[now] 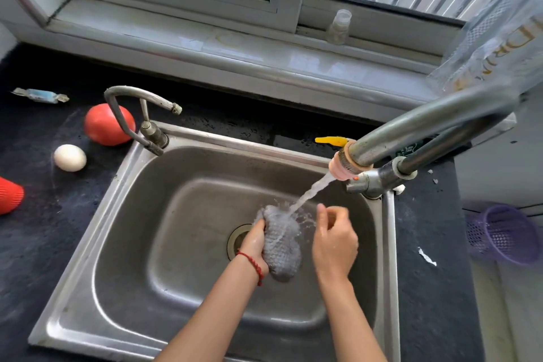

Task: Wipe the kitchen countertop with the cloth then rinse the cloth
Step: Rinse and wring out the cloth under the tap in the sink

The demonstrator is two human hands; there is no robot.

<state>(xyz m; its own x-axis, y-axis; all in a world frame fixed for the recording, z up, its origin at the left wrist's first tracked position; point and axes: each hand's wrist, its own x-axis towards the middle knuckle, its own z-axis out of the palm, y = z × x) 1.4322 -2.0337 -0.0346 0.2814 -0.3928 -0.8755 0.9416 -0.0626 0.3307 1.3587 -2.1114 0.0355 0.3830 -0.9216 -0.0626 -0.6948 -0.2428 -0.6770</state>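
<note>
The left hand [255, 247] is closed around one side of the bunched grey cloth [281, 247], holding it up over the sink [188, 173] so the stream of water [308, 192] from the tap [411, 132] lands on its top end. That looks like the rinsing step, with the wiping apparently done. The right hand [333, 241] is just beside the cloth on its other side, fingers loosely curled and gripping nothing; whether its palm touches the cloth cannot be told. It seems placed to squeeze or turn the bundle.

Beyond the left hand there is one drain hole [236, 239], partly hidden. Far to the left on the dark bench [44, 244] lie one tomato [102, 126], one egg [70, 157] and one red cup [8, 195]. There are two taps: the running one and a second tap [138, 109] that is dry.
</note>
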